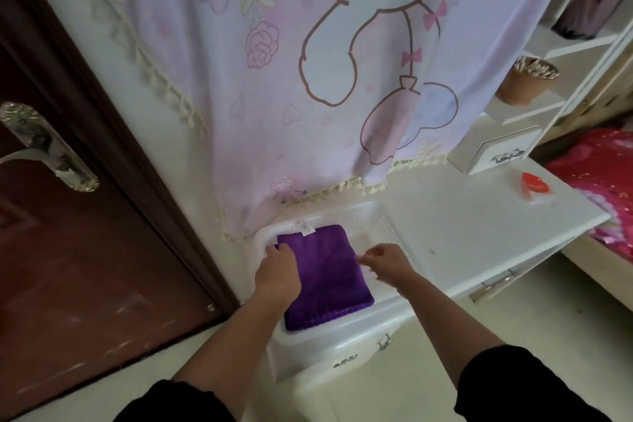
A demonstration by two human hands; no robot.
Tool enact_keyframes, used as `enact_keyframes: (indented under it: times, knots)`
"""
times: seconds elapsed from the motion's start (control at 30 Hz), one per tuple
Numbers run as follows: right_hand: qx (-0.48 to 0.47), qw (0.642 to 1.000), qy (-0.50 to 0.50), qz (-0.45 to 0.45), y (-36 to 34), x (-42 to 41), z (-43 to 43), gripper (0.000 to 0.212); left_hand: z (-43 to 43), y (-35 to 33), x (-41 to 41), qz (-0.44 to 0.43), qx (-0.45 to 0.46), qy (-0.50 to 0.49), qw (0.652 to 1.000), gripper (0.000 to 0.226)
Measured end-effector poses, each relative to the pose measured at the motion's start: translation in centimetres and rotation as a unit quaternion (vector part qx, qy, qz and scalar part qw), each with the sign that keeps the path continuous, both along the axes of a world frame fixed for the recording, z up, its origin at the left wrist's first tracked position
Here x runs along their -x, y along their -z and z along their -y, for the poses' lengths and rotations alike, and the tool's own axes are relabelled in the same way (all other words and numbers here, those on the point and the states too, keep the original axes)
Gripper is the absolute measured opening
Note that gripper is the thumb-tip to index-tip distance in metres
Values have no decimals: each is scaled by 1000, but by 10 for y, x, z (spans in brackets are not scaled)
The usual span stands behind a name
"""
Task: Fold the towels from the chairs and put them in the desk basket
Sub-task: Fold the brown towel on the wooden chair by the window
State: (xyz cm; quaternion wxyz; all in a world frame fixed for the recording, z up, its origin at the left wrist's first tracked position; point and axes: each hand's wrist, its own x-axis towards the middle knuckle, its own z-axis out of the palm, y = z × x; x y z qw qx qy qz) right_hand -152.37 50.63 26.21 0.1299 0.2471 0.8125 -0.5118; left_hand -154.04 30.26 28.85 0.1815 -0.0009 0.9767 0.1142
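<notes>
A folded purple towel [329,277] with a white label at its far edge lies flat inside the white plastic basket [380,226] on the white desk. My left hand [277,271] rests on the towel's left edge, fingers curled at its far left corner. Just off the towel's right edge, my right hand [387,262] hovers over the basket with its fingers loosely pinched, and I cannot make out whether they touch the cloth.
The white desk [479,229] extends right, carrying a red and white packet [536,187] and a small drawer box [496,151]. A pink cartoon curtain [308,79] hangs behind the basket. A dark brown door [68,233] stands left; a red bed cover [603,181] lies at right.
</notes>
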Motion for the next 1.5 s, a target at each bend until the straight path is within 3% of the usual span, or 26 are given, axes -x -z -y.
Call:
enact_keyframes:
  times: [0.13, 0.37, 0.53, 0.77, 0.93, 1.27, 1.5]
  knots:
    - [-50, 997, 15, -55, -27, -23, -23, 34, -34, -12, 2, -28, -29, 70, 997, 58]
    - [-120, 975, 171, -80, -57, -130, -111, 25, -178, -20, -47, -102, -136, 273, 947, 36]
    - [-163, 933, 312, -67, -60, -255, -178, 9, -282, -28, -140, -123, -139, 453, 872, 34]
    - [-234, 879, 414, 15, -50, -472, -243, 28, -400, -35, -322, -94, -96, 612, 779, 36]
    - [-277, 822, 487, 105, -61, -660, -275, 35, -480, -43, -501, -64, -94, 720, 685, 32]
    - [-291, 718, 595, 214, -81, -899, -318, 40, -595, -63, -751, -81, -80, 858, 500, 36]
    - [-287, 666, 651, 225, -77, -1024, -413, 39, -723, -60, -887, -108, -73, 897, 423, 36]
